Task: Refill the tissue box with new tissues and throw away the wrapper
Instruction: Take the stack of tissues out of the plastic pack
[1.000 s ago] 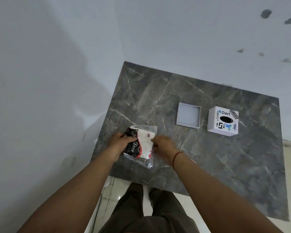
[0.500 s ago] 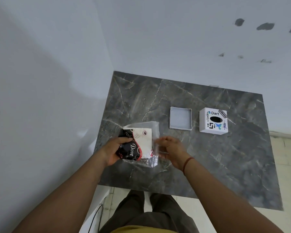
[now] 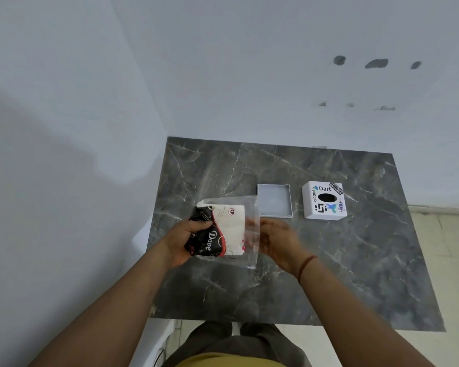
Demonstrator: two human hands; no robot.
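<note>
I hold a pack of tissues (image 3: pixel 224 230), white with a black and red printed side, lifted above the near left part of the dark marble table (image 3: pixel 342 260). My left hand (image 3: pixel 184 237) grips its printed left end. My right hand (image 3: pixel 274 241) pinches the clear plastic wrapper (image 3: pixel 251 234) at the pack's right end. The white tissue box (image 3: pixel 324 200), with stickers and a dark oval slot on top, stands at the back right. Its grey square base (image 3: pixel 274 200) lies open side up just left of the box.
White walls close the table in on the left and at the back. The table's near edge runs just ahead of my legs, with pale floor tiles beyond its right side.
Both hands have raised the pack off the table. The clear wrapper has been drawn out to the right by my right hand. The camera has tilted up.
</note>
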